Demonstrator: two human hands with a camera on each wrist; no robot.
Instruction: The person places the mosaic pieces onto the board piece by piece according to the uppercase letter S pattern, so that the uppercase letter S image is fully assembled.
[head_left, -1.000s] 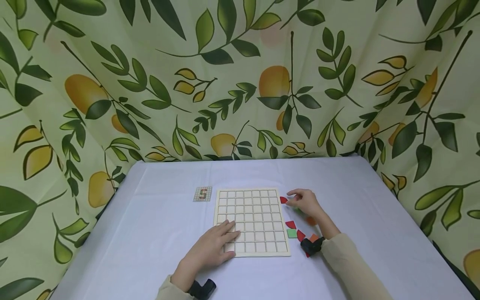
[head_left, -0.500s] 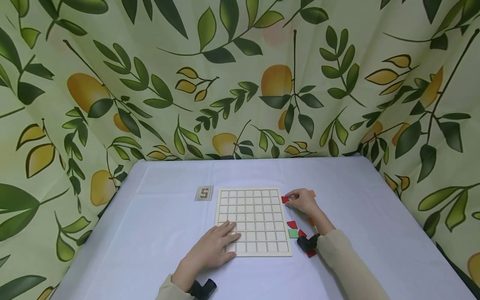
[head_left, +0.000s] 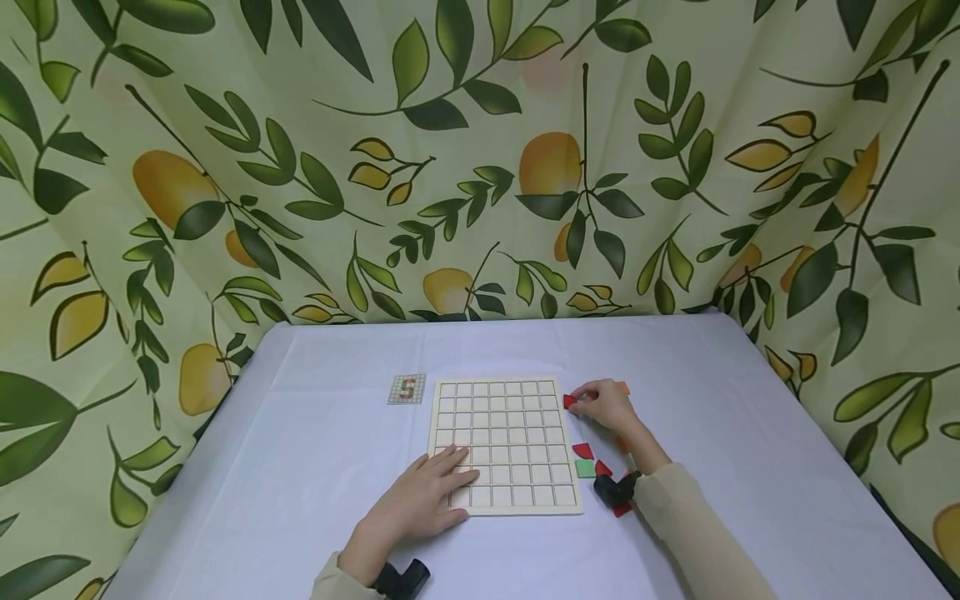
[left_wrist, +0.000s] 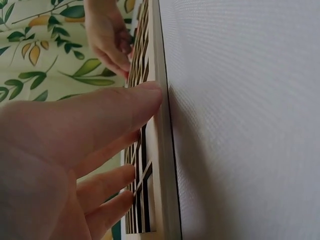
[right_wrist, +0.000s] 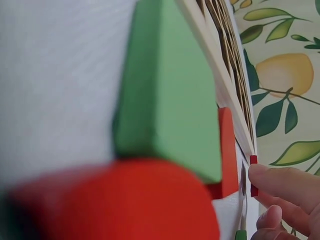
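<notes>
My left hand [head_left: 427,492] lies on the lower left corner of a wooden grid board [head_left: 517,446], fingers spread over its squares. In the left wrist view, the thumb [left_wrist: 120,107] presses on the board's frame. Beside the board's upper right edge, my right hand [head_left: 606,403] pinches a small red block [head_left: 569,402] between thumb and fingertips. The right wrist view shows that red block [right_wrist: 254,187] edge-on at the fingertips, close to the board's corner. The palm and wrist hide part of the pieces lying beneath.
Right of the board lie a red quarter-round block [head_left: 582,451], a green square block [head_left: 585,468] and more red and orange pieces, partly under the black wrist camera [head_left: 617,487]. A small pattern card [head_left: 407,389] sits left of the board on the white tablecloth [head_left: 322,442].
My right hand has come in lower, and its fingers have closed on the red block. An orange piece now shows behind that hand. My left hand stays put on the board.
</notes>
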